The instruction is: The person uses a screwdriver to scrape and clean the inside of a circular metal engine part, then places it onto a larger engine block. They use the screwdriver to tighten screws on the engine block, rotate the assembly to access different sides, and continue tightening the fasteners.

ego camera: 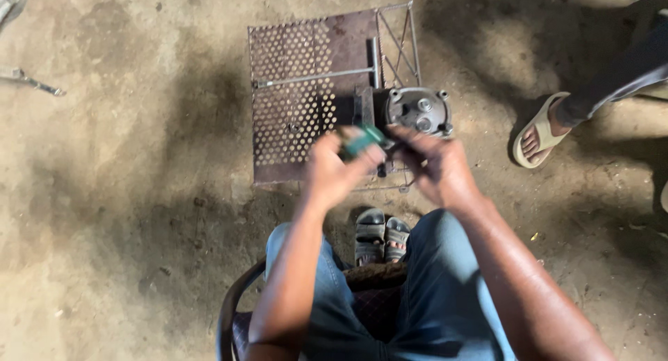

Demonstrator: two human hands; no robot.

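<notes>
With our left hand [334,169] clamped on the blurred green-handled tool [362,141] and right hand [435,162] pinching its tip, we risk slipping against the grey round metal housing [417,112].

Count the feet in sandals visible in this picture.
3. Two dark strapped sandals sit side by side between the seated person's knees. One pale slide sandal of another person stands at the right of the rusty perforated metal stand. Others may lie out of view.

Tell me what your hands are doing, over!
Left hand grips a green tool. Right hand steadies its tip, beside the grey metal part on the perforated stand. Nothing blocking.
</notes>
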